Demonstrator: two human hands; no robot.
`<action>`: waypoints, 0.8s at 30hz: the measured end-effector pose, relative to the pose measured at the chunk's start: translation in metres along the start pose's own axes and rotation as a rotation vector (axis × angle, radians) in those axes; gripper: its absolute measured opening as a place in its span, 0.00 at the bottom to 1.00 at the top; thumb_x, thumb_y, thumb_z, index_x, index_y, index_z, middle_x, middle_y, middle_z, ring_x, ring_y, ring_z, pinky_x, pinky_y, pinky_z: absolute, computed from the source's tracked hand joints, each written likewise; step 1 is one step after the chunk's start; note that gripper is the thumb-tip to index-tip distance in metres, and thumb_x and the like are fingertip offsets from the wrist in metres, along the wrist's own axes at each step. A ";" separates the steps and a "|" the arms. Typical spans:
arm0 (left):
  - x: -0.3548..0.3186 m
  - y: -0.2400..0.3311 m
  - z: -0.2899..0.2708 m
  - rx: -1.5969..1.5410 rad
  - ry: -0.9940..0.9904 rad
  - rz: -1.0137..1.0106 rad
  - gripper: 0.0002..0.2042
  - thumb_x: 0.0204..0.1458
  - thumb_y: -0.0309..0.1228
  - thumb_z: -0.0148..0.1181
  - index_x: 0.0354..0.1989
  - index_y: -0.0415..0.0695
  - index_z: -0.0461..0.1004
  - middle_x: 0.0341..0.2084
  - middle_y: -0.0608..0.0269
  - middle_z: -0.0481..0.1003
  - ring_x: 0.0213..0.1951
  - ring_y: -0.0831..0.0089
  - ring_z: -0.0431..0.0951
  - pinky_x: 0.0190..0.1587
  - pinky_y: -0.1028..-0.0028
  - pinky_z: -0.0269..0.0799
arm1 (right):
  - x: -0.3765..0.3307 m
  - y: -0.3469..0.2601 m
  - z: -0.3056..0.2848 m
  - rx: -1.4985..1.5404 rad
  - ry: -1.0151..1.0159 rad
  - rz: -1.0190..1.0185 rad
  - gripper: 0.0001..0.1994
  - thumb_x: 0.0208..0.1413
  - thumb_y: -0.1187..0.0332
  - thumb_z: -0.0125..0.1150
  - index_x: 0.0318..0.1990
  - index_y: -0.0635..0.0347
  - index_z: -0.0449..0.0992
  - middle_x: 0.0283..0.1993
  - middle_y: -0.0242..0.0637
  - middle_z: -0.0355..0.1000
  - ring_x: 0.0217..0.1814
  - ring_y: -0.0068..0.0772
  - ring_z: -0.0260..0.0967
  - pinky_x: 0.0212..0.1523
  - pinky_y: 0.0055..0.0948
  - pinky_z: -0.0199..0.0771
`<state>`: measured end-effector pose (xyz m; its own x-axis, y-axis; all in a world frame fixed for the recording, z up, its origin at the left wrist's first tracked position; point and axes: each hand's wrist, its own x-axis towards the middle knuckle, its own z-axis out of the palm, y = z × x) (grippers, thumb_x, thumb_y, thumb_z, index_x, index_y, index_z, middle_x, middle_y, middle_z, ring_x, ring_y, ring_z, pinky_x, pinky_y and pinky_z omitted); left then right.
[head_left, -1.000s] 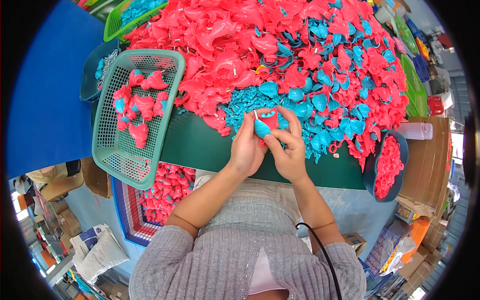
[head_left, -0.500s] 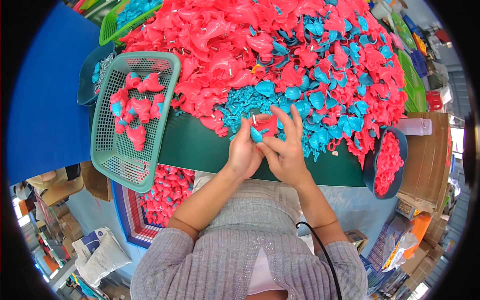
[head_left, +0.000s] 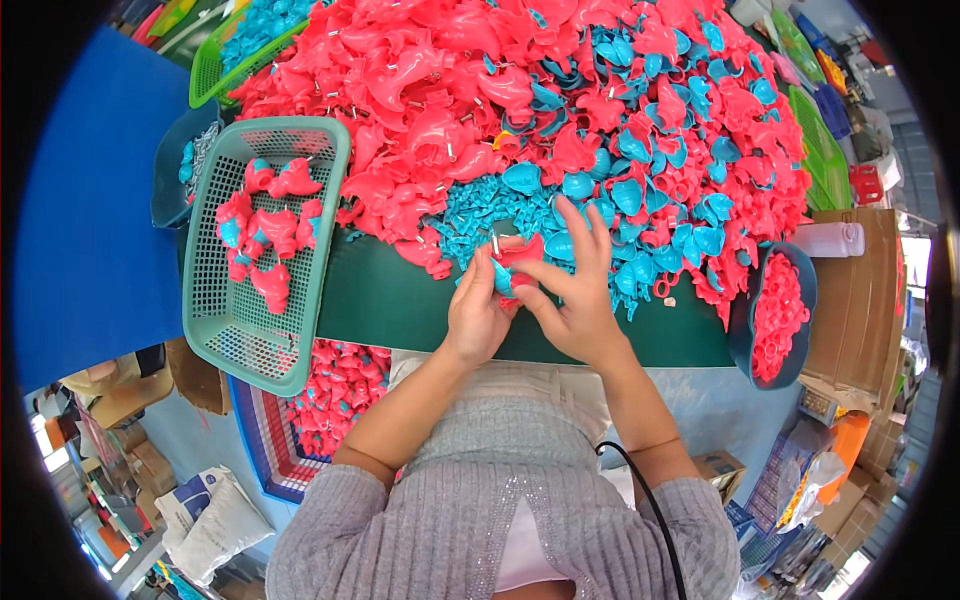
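Between my hands, above the front edge of the green table, is a pink plastic toy shell (head_left: 526, 255) with a metal pin standing up from it and a blue plastic piece (head_left: 502, 279) against its near side. My left hand (head_left: 478, 320) is closed around its left side. From the right, the thumb and index finger of my right hand (head_left: 582, 308) pinch the shell, while its other fingers stretch upward. Just beyond lie a heap of small blue parts (head_left: 478, 215), blue cup-shaped shells (head_left: 627, 194) and a big pile of pink shells (head_left: 430, 110).
A green mesh basket (head_left: 330, 210) at the left holds several pink-and-blue pieces. Behind it stands a dark bowl (head_left: 166, 190) of metal pins. At the right edge, a dark blue bin (head_left: 742, 345) contains pink rings. A crate (head_left: 262, 470) of pink pieces sits below the table.
The pink shell has turned in my hands, showing more pink to the right of the blue piece. My right fingers have shifted onto the shell. The whole view has moved slightly.
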<state>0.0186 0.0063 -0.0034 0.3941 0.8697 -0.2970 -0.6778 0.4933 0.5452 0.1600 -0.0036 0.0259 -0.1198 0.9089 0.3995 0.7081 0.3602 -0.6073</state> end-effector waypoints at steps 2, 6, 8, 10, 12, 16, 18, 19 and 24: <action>-0.002 0.002 -0.002 0.038 0.019 -0.022 0.22 0.65 0.46 0.30 0.56 0.42 0.62 0.47 0.60 0.70 0.46 0.74 0.71 0.46 0.74 0.68 | 0.002 -0.003 -0.006 -0.083 -0.124 -0.016 0.10 0.45 0.62 0.67 0.36 0.50 0.79 0.69 0.43 0.51 0.71 0.61 0.36 0.64 0.57 0.43; -0.002 0.005 -0.016 0.104 -0.080 -0.035 0.21 0.66 0.44 0.31 0.54 0.42 0.63 0.48 0.60 0.70 0.48 0.73 0.72 0.48 0.73 0.69 | 0.004 -0.005 -0.017 -0.152 -0.313 -0.076 0.13 0.46 0.60 0.67 0.38 0.50 0.77 0.69 0.38 0.52 0.72 0.61 0.36 0.62 0.57 0.47; -0.002 0.005 -0.014 0.099 -0.110 -0.063 0.21 0.66 0.44 0.31 0.54 0.42 0.63 0.48 0.60 0.70 0.47 0.73 0.72 0.48 0.72 0.69 | 0.004 0.000 -0.021 -0.114 -0.361 -0.098 0.13 0.45 0.62 0.68 0.38 0.52 0.76 0.68 0.39 0.53 0.71 0.59 0.39 0.62 0.54 0.50; 0.000 0.001 -0.010 0.072 -0.024 -0.069 0.21 0.66 0.42 0.30 0.54 0.39 0.64 0.46 0.57 0.72 0.47 0.69 0.74 0.46 0.70 0.72 | 0.003 0.004 -0.021 -0.075 -0.408 -0.118 0.13 0.45 0.63 0.68 0.38 0.54 0.75 0.67 0.39 0.54 0.71 0.57 0.43 0.61 0.52 0.53; 0.001 -0.001 -0.015 0.055 -0.030 -0.061 0.21 0.66 0.41 0.31 0.54 0.40 0.64 0.45 0.58 0.72 0.46 0.69 0.74 0.46 0.70 0.72 | 0.001 0.010 -0.017 0.092 -0.380 -0.131 0.12 0.44 0.67 0.68 0.36 0.58 0.75 0.65 0.39 0.57 0.68 0.54 0.50 0.58 0.47 0.60; 0.006 -0.002 -0.027 -0.022 -0.263 -0.097 0.19 0.64 0.40 0.35 0.54 0.42 0.65 0.45 0.59 0.73 0.46 0.69 0.75 0.45 0.69 0.72 | 0.001 0.009 -0.015 0.026 -0.297 -0.161 0.12 0.44 0.68 0.67 0.37 0.59 0.75 0.64 0.40 0.59 0.66 0.54 0.54 0.57 0.45 0.63; 0.003 -0.010 -0.019 -0.001 -0.074 -0.095 0.18 0.64 0.40 0.36 0.53 0.42 0.65 0.45 0.59 0.73 0.46 0.69 0.75 0.45 0.69 0.72 | 0.002 0.001 -0.016 -0.099 -0.386 -0.188 0.12 0.44 0.69 0.66 0.37 0.59 0.75 0.63 0.40 0.60 0.65 0.54 0.54 0.56 0.46 0.64; 0.001 -0.011 -0.013 0.019 0.110 -0.095 0.18 0.63 0.40 0.37 0.53 0.42 0.66 0.45 0.59 0.73 0.45 0.68 0.75 0.45 0.69 0.72 | 0.002 0.001 -0.017 -0.099 -0.384 -0.186 0.12 0.44 0.69 0.66 0.37 0.59 0.75 0.63 0.40 0.60 0.65 0.54 0.54 0.56 0.46 0.64; 0.010 -0.011 -0.013 -0.093 0.262 -0.141 0.17 0.63 0.41 0.37 0.49 0.43 0.68 0.39 0.58 0.75 0.39 0.68 0.77 0.38 0.70 0.74 | 0.000 0.000 -0.024 -0.025 -0.428 -0.136 0.12 0.43 0.71 0.66 0.37 0.59 0.75 0.64 0.41 0.59 0.65 0.54 0.54 0.57 0.45 0.64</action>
<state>0.0222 0.0100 -0.0223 0.3228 0.7607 -0.5631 -0.6865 0.5977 0.4140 0.1766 -0.0091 0.0426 -0.4866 0.8604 0.1512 0.6816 0.4822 -0.5503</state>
